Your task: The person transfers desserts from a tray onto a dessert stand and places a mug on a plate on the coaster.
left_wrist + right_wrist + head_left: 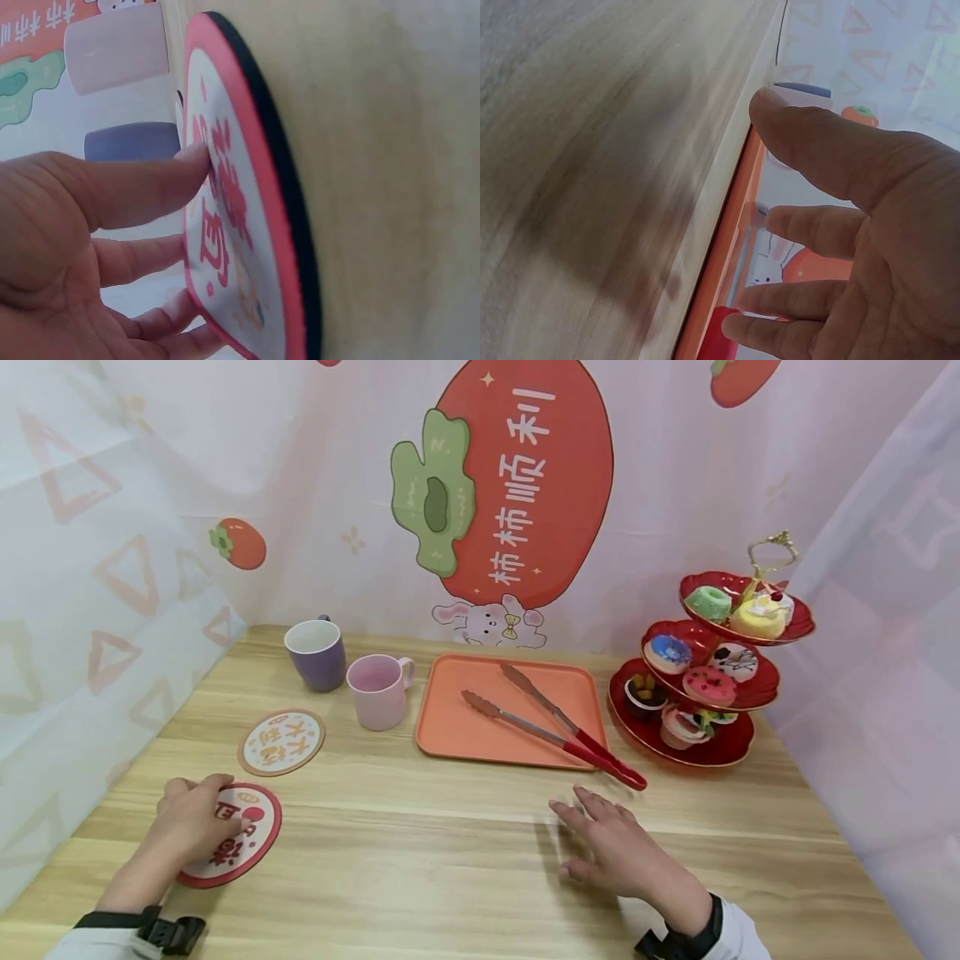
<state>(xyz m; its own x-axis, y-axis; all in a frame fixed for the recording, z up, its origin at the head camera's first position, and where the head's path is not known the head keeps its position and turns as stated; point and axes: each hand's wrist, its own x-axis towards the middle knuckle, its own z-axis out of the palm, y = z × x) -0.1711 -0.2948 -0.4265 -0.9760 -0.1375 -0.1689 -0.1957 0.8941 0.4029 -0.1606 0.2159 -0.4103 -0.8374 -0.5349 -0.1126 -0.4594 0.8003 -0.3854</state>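
My left hand (191,821) is on a round, red-rimmed coaster (258,852) at the table's near left. In the left wrist view, the thumb lies on the printed face of the coaster (240,247) and the other fingers reach its rim, pinching it. A second round coaster (282,742), rimmed in orange, lies just beyond it. My right hand (611,843) hovers over the wood with spread fingers and holds nothing. Nearest to it are red-handled tongs (551,739), which lie across an orange tray (450,727), handles past its front edge.
A purple mug (321,664) and a pink mug (378,697) stand left of the tray. On the right rises a three-tier red stand (712,756) bearing several small cakes and cupcakes. Printed cloth (300,460) hangs behind the wooden table (420,877) and at both sides.
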